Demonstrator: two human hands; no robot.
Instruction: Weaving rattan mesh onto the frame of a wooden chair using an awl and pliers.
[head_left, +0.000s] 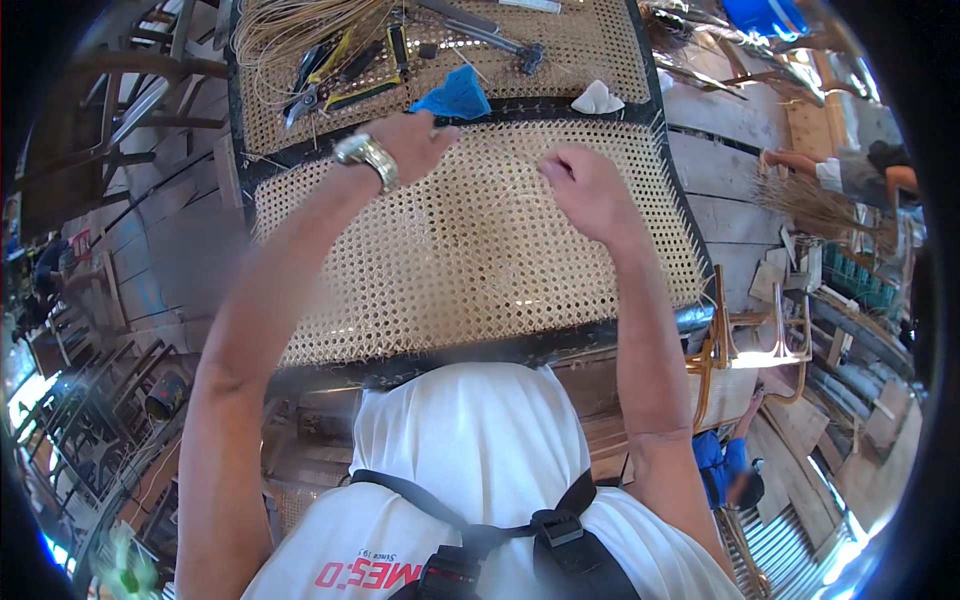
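1. Pale woven cane [450,245] lies under both hands, stretched flat in the frame right in front of the worker, and that is the piece being worked on

2. The left hand [408,148] is over the upper part of the weave, knuckles up and fingers bent to the right; from here I cannot tell whether they pinch anything

3. The right hand [590,190] is curled over the same panel, well apart from the left; its fingers fold inward, and I cannot tell whether a strand is held between them

4. A metal watch [368,160] is on the left wrist

5. Just beyond the left hand, a blue cloth [455,95] lies bunched on the dark crossbar, with a white cloth [598,99] further right

6. Past the bar, on a second cane panel [590,40], I see a hammer [531,57], pliers [303,103] and a loose coil of strands [285,35]

7. A black frame [470,345] borders the weave, its near edge close to the worker's white shirt [470,430]

8. Further out on the right are a bentwood chair [765,358], a person in blue [712,465] and, higher up, a blue bucket [765,15]
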